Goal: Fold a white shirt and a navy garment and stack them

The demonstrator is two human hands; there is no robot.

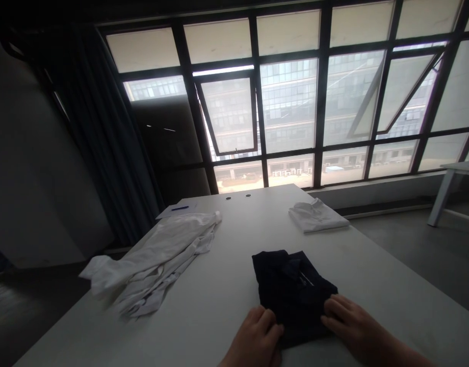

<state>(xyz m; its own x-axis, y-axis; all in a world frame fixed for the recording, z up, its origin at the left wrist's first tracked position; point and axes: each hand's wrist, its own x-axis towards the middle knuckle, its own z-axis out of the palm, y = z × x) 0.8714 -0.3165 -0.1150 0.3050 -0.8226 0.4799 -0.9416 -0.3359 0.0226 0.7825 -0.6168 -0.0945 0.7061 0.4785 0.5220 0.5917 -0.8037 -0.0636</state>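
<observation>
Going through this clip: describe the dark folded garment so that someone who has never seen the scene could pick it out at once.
Start at the long white table that runs toward the large window. At its near end lies the dark garment, with the left hand and right hand on its near edge. The other two garments, one crumpled and one folded, are white.

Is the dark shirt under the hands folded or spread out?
Folded: the dark shirt lies in a compact, squared stack between the left hand and right hand.
</observation>
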